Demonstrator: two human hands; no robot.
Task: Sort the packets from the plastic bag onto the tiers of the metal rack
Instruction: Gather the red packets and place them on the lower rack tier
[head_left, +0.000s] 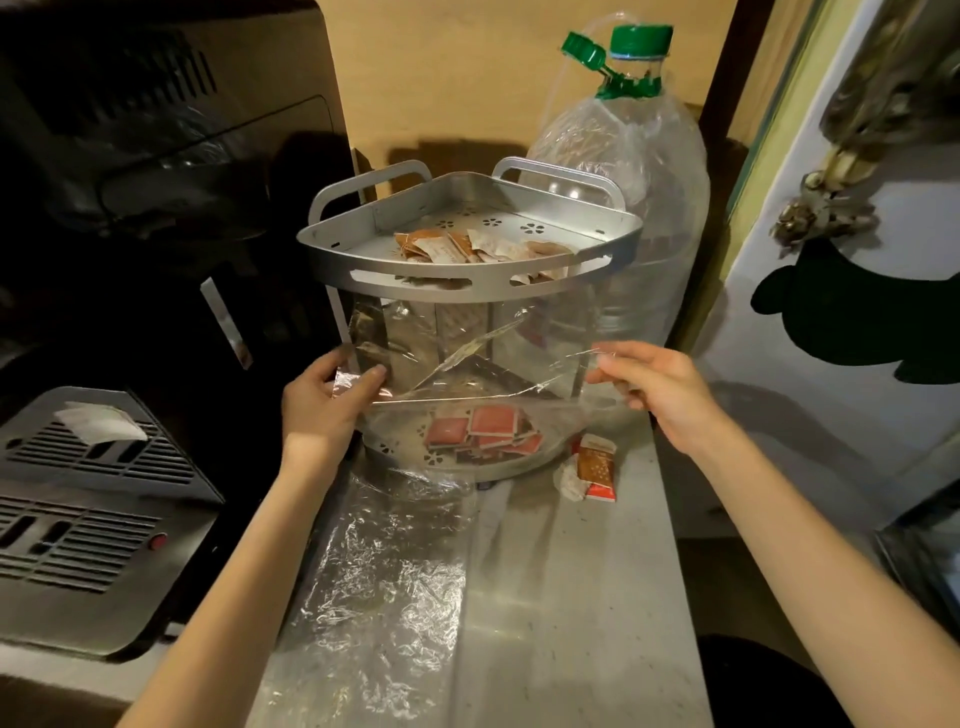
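Note:
A two-tier metal corner rack (332, 262) stands on the steel counter. Its top tier holds several brown packets (457, 247). The bottom tier holds several red packets (488, 428), seen through plastic. I hold a clear plastic bag (467, 358) stretched in front of the rack: my left hand (324, 402) pinches its left edge, my right hand (657, 387) pinches its right edge. The bag looks empty between my hands. A few loose packets (592, 470), brown, white and red, lie on the counter right of the rack's base.
A large clear water bottle (639, 171) with a green cap stands behind the rack on the right. Another crumpled plastic sheet (384, 577) lies on the counter below the rack. A grey vented appliance (83, 493) with a white packet on it sits to the left.

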